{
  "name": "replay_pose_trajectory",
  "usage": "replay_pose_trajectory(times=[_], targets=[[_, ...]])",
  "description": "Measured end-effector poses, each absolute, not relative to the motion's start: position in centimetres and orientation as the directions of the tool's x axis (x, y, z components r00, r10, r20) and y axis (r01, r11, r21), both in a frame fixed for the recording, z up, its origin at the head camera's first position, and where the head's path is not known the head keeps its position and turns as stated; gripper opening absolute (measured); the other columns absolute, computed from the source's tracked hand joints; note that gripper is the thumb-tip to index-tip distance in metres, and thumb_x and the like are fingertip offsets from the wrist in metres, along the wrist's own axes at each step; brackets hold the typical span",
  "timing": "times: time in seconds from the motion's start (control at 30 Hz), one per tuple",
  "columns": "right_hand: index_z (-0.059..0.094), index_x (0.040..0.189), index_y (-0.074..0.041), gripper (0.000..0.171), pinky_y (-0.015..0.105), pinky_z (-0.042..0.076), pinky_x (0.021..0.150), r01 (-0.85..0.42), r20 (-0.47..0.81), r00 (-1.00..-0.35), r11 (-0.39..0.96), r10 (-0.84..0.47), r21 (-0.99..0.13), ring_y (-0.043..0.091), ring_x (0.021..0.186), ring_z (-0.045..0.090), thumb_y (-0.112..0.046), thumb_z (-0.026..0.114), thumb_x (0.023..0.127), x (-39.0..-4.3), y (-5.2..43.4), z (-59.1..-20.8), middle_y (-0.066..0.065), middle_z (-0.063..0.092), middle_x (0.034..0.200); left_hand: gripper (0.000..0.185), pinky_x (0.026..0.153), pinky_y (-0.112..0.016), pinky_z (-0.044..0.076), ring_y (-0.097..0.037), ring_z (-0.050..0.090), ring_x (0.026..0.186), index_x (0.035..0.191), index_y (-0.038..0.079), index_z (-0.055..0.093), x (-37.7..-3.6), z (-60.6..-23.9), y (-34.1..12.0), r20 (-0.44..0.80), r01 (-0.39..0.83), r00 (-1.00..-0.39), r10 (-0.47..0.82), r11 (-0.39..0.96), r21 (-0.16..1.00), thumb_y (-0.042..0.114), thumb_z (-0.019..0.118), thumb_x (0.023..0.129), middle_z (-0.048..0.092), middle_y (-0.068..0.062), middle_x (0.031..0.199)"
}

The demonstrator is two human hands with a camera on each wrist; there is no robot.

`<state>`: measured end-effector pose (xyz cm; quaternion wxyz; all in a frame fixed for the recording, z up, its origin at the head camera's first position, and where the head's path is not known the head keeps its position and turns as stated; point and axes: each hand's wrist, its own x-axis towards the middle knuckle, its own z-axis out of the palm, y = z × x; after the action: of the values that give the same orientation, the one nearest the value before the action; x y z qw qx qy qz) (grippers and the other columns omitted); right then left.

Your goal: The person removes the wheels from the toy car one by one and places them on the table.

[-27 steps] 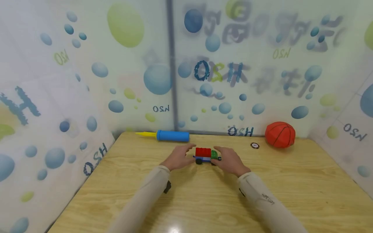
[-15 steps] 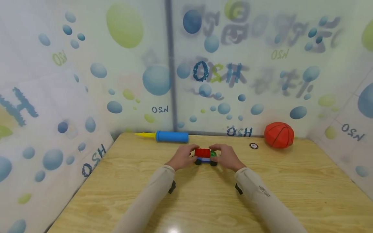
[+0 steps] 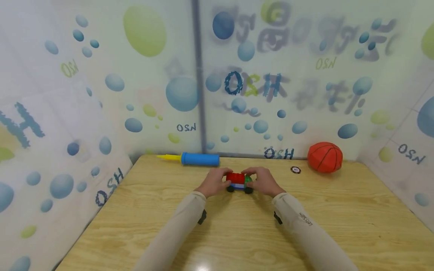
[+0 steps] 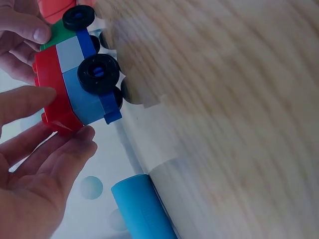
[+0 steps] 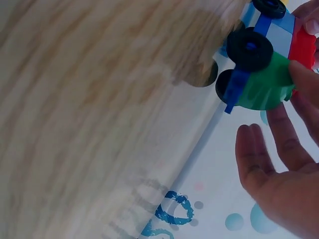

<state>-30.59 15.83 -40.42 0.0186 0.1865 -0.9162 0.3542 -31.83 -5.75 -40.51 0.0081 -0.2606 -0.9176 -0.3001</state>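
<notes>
A toy truck built of blocks stands side-on at the middle of the table, between both hands. Its rear carries a red block, its front a green cab, over a blue chassis with black wheels. My left hand grips the red rear end, thumb on the near side and fingers on the far side. From the other end, my right hand pinches the truck around the green cab, thumb on its near side. In the right wrist view, two fingers extend free of it.
Behind the truck on the wooden table, a blue hand pump with a yellow tip lies along the back wall. At the back right are a red ball and a small round chip. Patterned walls enclose three sides.
Both hands have moved inward, from around the truck's ends to holding it. The right hand now covers the front hitch. The pump, chip and ball have stayed in place.
</notes>
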Motion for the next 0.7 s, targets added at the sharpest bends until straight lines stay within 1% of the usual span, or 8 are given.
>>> replay_pose_trajectory(times=[0.07, 0.17, 0.27, 0.37, 0.47, 0.6, 0.7], targets=[[0.07, 0.125, -0.007, 0.038, 0.049, 0.056, 0.089, -0.371, 0.175, -0.923, 0.669, -0.344, -0.644, 0.034, 0.114, 0.064, -0.002, 0.072, 0.087, -30.7, 15.8, -40.3, 0.015, 0.071, 0.124, 0.039, 0.103, -0.044, 0.054, -0.029, 0.066, 0.117, 0.131, -0.001, 0.062, -31.9, -40.4, -5.7, 0.162, 0.475, -0.868, 0.469, 0.693, 0.542, 0.011, 0.068, 0.095, 0.069, -0.014, 0.128], [0.069, 0.126, -0.007, 0.037, 0.055, 0.053, 0.095, -0.391, 0.174, -0.911, 0.651, -0.374, -0.651, 0.035, 0.117, 0.063, -0.002, 0.069, 0.089, -30.7, 15.7, -40.0, 0.015, 0.07, 0.126, 0.039, 0.098, -0.041, 0.055, -0.025, 0.066, 0.106, 0.13, 0.001, 0.063, -32.0, -40.3, -5.7, 0.137, 0.461, -0.875, 0.464, 0.713, 0.529, 0.014, 0.07, 0.094, 0.071, -0.013, 0.123], [0.062, 0.135, -0.006, 0.042, 0.059, 0.05, 0.101, -0.398, 0.158, -0.901, 0.628, -0.403, -0.669, 0.036, 0.119, 0.063, -0.004, 0.066, 0.093, -30.7, 15.7, -39.7, 0.016, 0.069, 0.128, 0.042, 0.096, -0.039, 0.056, -0.022, 0.064, 0.102, 0.132, 0.004, 0.063, -32.0, -40.1, -5.7, 0.108, 0.45, -0.877, 0.468, 0.723, 0.525, 0.018, 0.072, 0.093, 0.071, -0.011, 0.123], [0.049, 0.146, -0.004, 0.054, 0.058, 0.05, 0.102, -0.385, 0.141, -0.898, 0.589, -0.417, -0.711, 0.037, 0.119, 0.063, -0.006, 0.065, 0.095, -30.7, 15.7, -39.4, 0.019, 0.069, 0.125, 0.044, 0.095, -0.039, 0.057, -0.023, 0.065, 0.102, 0.132, 0.005, 0.063, -31.8, -39.9, -5.6, 0.105, 0.46, -0.868, 0.485, 0.707, 0.537, 0.02, 0.073, 0.092, 0.07, -0.012, 0.124], [0.038, 0.153, -0.004, 0.063, 0.054, 0.053, 0.101, -0.365, 0.126, -0.898, 0.553, -0.422, -0.749, 0.037, 0.116, 0.064, -0.008, 0.065, 0.096, -30.8, 15.6, -39.0, 0.019, 0.07, 0.119, 0.046, 0.092, -0.038, 0.058, -0.023, 0.066, 0.102, 0.132, 0.006, 0.062, -31.6, -39.7, -5.5, 0.126, 0.488, -0.851, 0.51, 0.68, 0.546, 0.022, 0.074, 0.091, 0.071, -0.011, 0.122], [0.036, 0.154, -0.006, 0.066, 0.049, 0.056, 0.096, -0.34, 0.096, -0.899, 0.541, -0.428, -0.769, 0.036, 0.113, 0.066, -0.009, 0.066, 0.096, -30.6, 15.5, -38.6, 0.018, 0.07, 0.119, 0.049, 0.088, -0.033, 0.059, -0.02, 0.066, 0.1, 0.134, 0.007, 0.06, -31.2, -39.7, -5.5, 0.156, 0.527, -0.827, 0.541, 0.648, 0.55, 0.023, 0.074, 0.091, 0.071, -0.01, 0.121], [0.036, 0.154, -0.008, 0.066, 0.049, 0.055, 0.096, -0.331, 0.085, -0.899, 0.54, -0.429, -0.774, 0.036, 0.114, 0.065, -0.012, 0.067, 0.096, -30.5, 15.4, -38.4, 0.018, 0.069, 0.121, 0.048, 0.085, -0.031, 0.059, -0.019, 0.065, 0.098, 0.135, 0.009, 0.059, -31.0, -39.6, -5.5, 0.169, 0.546, -0.81, 0.562, 0.616, 0.568, 0.022, 0.074, 0.091, 0.071, -0.009, 0.118]])
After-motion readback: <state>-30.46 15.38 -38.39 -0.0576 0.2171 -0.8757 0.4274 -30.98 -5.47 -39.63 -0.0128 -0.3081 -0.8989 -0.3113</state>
